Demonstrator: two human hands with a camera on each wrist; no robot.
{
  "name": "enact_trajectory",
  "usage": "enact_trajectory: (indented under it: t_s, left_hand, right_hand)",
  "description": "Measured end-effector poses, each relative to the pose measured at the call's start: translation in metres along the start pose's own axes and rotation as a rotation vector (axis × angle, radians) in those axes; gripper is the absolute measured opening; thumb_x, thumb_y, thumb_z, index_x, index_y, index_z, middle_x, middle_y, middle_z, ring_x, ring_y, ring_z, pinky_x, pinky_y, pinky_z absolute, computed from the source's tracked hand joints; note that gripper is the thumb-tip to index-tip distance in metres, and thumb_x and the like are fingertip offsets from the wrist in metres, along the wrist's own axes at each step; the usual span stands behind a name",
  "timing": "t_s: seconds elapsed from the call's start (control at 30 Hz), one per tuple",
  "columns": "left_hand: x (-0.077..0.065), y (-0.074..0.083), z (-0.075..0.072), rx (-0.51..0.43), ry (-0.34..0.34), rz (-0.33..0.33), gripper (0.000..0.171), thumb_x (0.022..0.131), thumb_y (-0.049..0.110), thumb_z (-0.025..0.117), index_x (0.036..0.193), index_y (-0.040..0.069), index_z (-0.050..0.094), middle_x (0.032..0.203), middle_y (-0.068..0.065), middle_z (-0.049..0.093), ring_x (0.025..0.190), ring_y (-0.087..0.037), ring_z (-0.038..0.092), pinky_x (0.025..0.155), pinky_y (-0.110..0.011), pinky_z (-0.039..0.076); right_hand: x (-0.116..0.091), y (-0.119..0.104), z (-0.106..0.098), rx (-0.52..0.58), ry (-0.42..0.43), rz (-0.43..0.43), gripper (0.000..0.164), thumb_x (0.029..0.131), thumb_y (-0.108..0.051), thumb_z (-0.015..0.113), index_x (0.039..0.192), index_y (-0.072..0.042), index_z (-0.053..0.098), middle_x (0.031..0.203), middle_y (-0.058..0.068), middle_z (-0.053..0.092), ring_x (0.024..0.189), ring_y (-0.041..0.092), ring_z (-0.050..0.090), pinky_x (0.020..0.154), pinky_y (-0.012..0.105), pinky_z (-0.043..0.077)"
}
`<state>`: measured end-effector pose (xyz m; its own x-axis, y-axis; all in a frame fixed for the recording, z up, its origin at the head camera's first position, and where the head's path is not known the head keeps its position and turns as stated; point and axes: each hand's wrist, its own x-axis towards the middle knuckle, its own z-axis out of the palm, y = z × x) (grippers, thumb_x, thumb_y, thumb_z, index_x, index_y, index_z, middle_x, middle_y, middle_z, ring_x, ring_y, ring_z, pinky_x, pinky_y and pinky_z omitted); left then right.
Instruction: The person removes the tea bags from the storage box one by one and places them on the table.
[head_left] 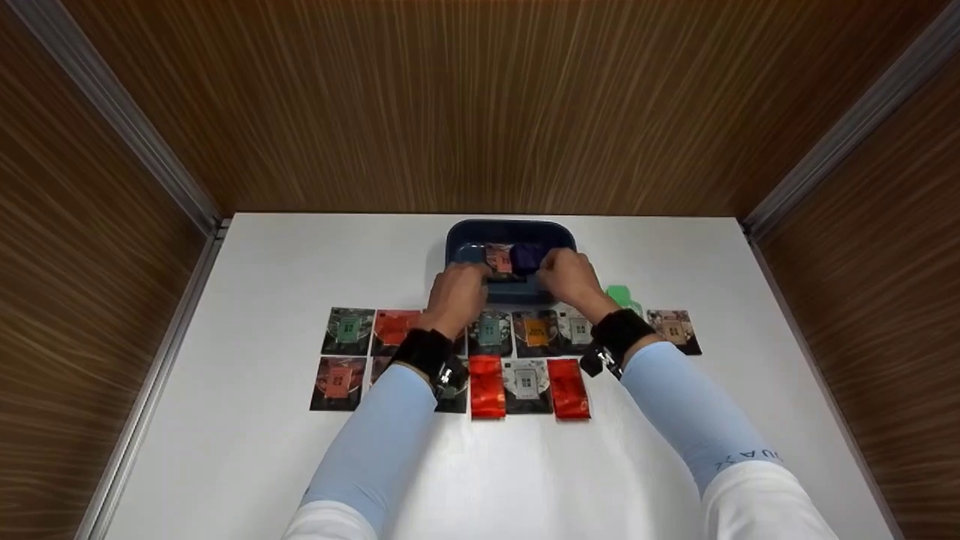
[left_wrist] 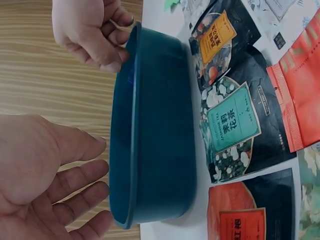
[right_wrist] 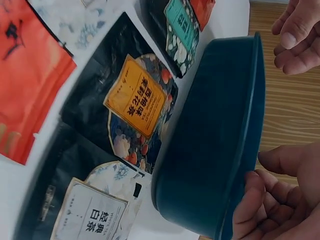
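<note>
A dark teal plastic bin stands near the back of the table, holding a tea packet with a reddish label and a dark purple packet. My left hand is at the bin's front left; in the left wrist view its fingers are spread and relaxed beside the rim, with nothing in them. Over the bin's right end is my right hand, its fingers loosely bent right at the rim. Nothing shows between its thumb and fingers.
Two rows of flat tea packets lie in front of the bin, including a jasmine tea packet, an orange-labelled packet and red foil pouches. Right of the bin sits a green item. Wood-grain panels enclose the table.
</note>
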<state>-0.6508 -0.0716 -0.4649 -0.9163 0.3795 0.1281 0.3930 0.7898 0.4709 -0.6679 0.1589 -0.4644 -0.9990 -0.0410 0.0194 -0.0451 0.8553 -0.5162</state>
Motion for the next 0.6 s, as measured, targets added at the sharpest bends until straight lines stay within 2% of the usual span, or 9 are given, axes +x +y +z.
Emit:
enact_trajectory:
  t_s: [0.2,0.37,0.47,0.6]
  left_hand:
    - [-0.001,0.006,0.005,-0.022,-0.037,-0.001,0.037,0.104,0.008,0.062,0.140,0.009,0.068,0.128,-0.014,0.073,0.118,-0.034,0.069,0.096,-0.044,0.057]
    - [-0.004,0.006,0.009,-0.004,-0.036,-0.005,0.037,0.104,0.008,0.062,0.141,0.010,0.068,0.129,-0.014,0.073,0.119,-0.034,0.068,0.098,-0.044,0.057]
    - [-0.007,0.005,0.013,0.000,-0.029,0.008,0.037,0.103,0.008,0.062,0.140,0.009,0.069,0.127,-0.014,0.074,0.117,-0.034,0.070,0.096,-0.044,0.058]
    - [-0.011,0.005,0.017,-0.018,-0.044,0.015,0.037,0.103,0.008,0.063,0.140,0.008,0.068,0.129,-0.013,0.074,0.118,-0.032,0.070,0.096,-0.042,0.058]
  right_hand:
    - [0.008,0.001,0.004,-0.033,-0.022,0.037,0.025,0.099,-0.017,0.066,0.116,0.000,0.072,0.117,0.021,0.074,0.108,0.040,0.070,0.096,0.053,0.055]
    - [0.016,0.000,0.013,-0.110,-0.060,0.028,0.031,0.100,-0.018,0.068,0.124,0.001,0.069,0.124,0.024,0.071,0.115,0.043,0.068,0.098,0.055,0.054]
    - [0.020,-0.001,0.019,-0.173,-0.089,0.004,0.044,0.100,-0.018,0.069,0.139,0.002,0.061,0.134,0.027,0.065,0.124,0.044,0.063,0.103,0.056,0.052]
    - [0.024,-0.001,0.028,-0.233,-0.143,-0.026,0.067,0.101,-0.016,0.069,0.160,-0.001,0.040,0.159,0.026,0.045,0.142,0.044,0.050,0.116,0.054,0.044]
